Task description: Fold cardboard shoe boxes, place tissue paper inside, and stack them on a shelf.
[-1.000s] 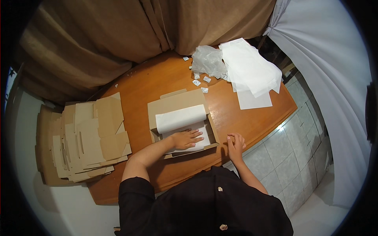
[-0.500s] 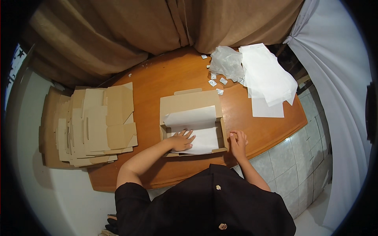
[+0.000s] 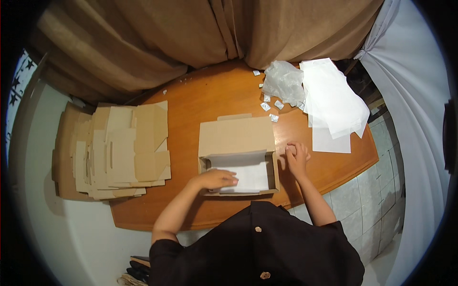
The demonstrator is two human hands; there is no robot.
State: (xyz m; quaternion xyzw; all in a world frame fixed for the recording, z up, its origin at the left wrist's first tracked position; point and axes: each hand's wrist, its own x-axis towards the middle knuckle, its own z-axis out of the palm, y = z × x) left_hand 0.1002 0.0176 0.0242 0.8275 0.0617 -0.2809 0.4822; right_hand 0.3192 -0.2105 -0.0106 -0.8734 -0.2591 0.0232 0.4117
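Observation:
An open cardboard box (image 3: 237,136) stands in front of me on the wooden table, its lid folded back away from me. A sheet of white paper (image 3: 250,172) lines its inside, with the far edge standing up along the back wall. My left hand (image 3: 217,179) lies open over the box's near left part, fingers stretched out at the paper; it grips nothing. To the right of the box, my right hand (image 3: 297,158) hovers over the table, fingers loosely bent and apart, with nothing visible in them.
Flattened cardboard boxes (image 3: 121,148) are stacked at the left. Loose white sheets (image 3: 334,97) lie at the far right, beside a crumpled clear plastic bag (image 3: 282,82). Several small white packets (image 3: 274,117) are scattered near the bag. Brown curtains (image 3: 157,38) hang behind the table (image 3: 186,105).
My right hand has moved away from the box's right side, up and rightward, and its fingers have loosened. The left hand has turned on its side, and the paper's back edge has sunk lower into the box.

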